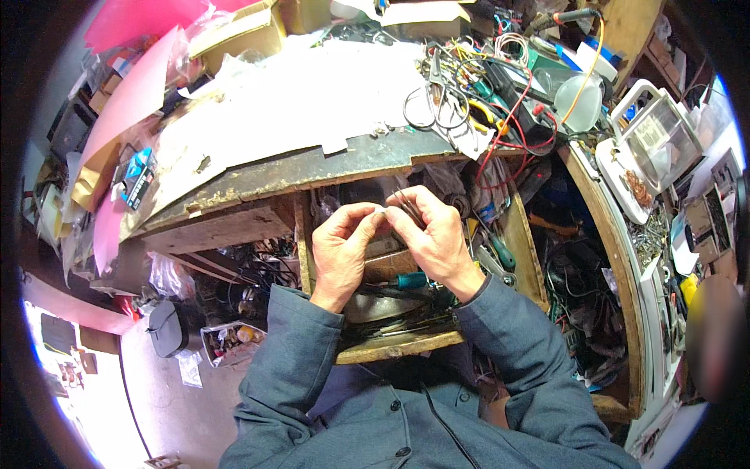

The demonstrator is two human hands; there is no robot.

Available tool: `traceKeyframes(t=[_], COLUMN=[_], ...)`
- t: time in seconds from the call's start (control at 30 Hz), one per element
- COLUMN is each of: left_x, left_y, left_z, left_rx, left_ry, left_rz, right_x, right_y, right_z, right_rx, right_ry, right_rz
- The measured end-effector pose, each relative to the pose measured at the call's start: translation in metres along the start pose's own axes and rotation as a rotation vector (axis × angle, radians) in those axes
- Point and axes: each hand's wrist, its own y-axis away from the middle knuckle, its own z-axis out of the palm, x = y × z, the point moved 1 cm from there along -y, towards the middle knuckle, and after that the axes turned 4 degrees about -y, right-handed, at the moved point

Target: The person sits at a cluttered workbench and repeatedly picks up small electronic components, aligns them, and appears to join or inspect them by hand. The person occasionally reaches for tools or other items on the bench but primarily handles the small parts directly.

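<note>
Head view: my left hand (344, 244) and right hand (437, 244) meet, pinching a tiny whitish piece (380, 209) above the worn wooden drawer (398, 347). A slack pinch could lose it around the teal-handled screwdriver (412, 280).

I count two hands, my left (341, 248) and my right (434, 241), at the frame's middle, with one small white piece (380, 209) between my fingertips. The slim dark metal (409, 208) in my right hand could be one tool or two; I can't tell. Below are one open drawer (402, 347) and at least two green handles (412, 280). Upper right I have one pair of scissors (436, 78) and one corded iron (576, 16); lower left, one crate (208, 349).
</note>
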Motion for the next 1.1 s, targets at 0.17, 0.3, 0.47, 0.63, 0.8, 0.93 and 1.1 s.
traceKeyframes(t=[0.17, 0.3, 0.47, 0.63, 0.8, 0.93, 1.1], left_x=[-0.004, -0.005, -0.001, -0.001, 0.000, 0.005, 0.062], left_y=[0.000, -0.002, -0.001, -0.002, -0.002, -0.003, -0.043], left_z=[-0.002, -0.003, -0.003, -0.004, -0.009, -0.002, 0.025], left_rx=[-0.035, -0.065, -0.073, -0.114, -0.113, 0.029, 0.105], left_ry=[0.018, 0.111, 0.035, 0.073, -0.046, -0.363, -1.027], left_rz=[-0.025, -0.121, -0.124, -0.101, -0.092, 0.098, 0.757], right_x=[0.001, -0.002, 0.000, 0.002, -0.003, 0.004, 0.006], right_y=[-0.001, -0.001, 0.001, 0.001, -0.002, -0.008, -0.015], right_z=[0.000, 0.001, 0.001, 0.003, -0.001, -0.011, -0.024], right_rx=[-0.006, -0.016, -0.042, -0.022, 0.101, 0.247, 0.303], right_ry=[0.040, 0.052, 0.114, -0.020, 0.010, -0.084, -0.147], right_rz=[-0.092, -0.098, -0.090, -0.071, -0.145, -0.077, -0.025])
